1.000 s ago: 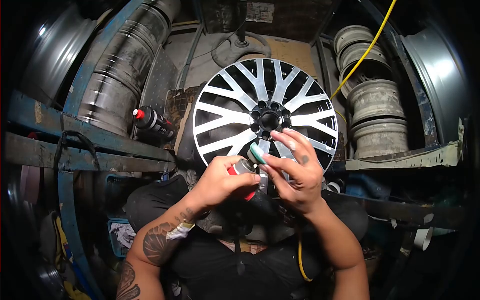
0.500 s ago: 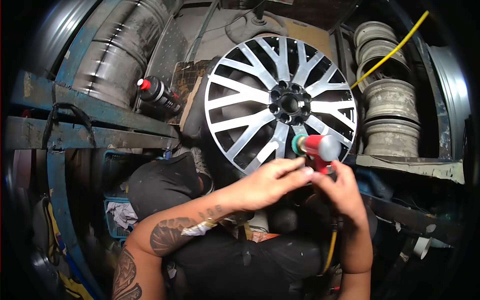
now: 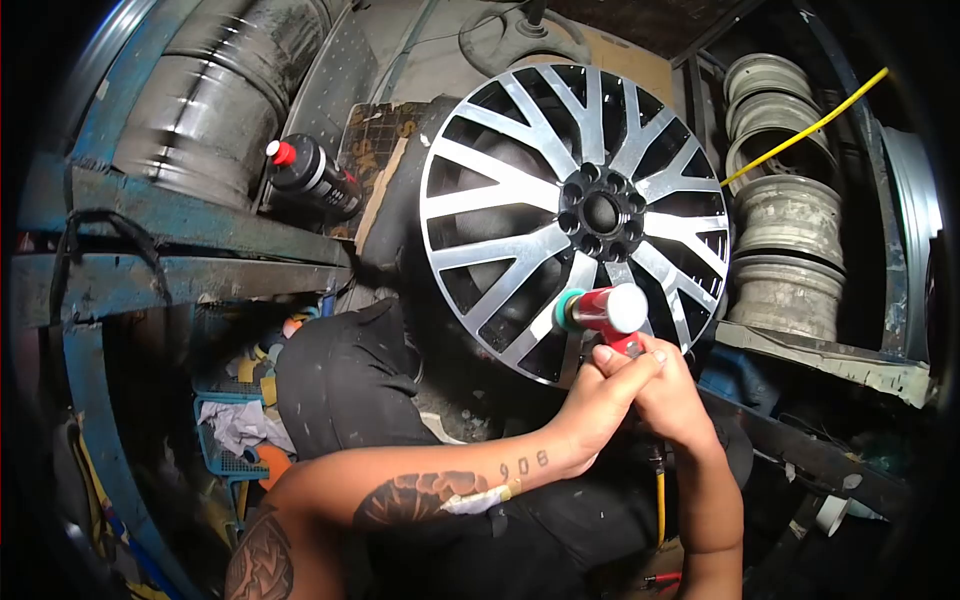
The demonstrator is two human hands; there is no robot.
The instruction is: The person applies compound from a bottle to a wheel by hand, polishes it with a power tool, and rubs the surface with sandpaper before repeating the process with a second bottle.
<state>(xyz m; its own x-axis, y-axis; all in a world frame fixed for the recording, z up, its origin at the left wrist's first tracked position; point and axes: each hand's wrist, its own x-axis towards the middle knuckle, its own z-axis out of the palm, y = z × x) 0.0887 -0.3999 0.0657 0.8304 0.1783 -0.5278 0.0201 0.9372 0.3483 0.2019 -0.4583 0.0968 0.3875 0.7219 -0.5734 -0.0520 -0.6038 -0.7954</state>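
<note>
A silver and black alloy wheel (image 3: 520,190) stands upright in front of me, face toward me. Both my hands are wrapped around the handle of a small red and silver air polisher (image 3: 608,310), whose green pad presses against a lower spoke of the wheel. My left hand (image 3: 600,400) reaches across from the left and covers the handle beside my right hand (image 3: 670,390), which grips it from below. A yellow air hose (image 3: 660,500) runs down from the tool past my right forearm.
A black bottle with a red cap (image 3: 310,175) lies on the blue metal frame (image 3: 180,245) at the left. Bare steel rims (image 3: 785,230) are stacked at the right. A big metal duct (image 3: 215,95) runs at upper left. A basket with rags (image 3: 235,430) sits low left.
The tool went from being held up between both hands, pad toward me, to lying against the wheel's lower spoke. My left hand closed onto the handle next to the right.
</note>
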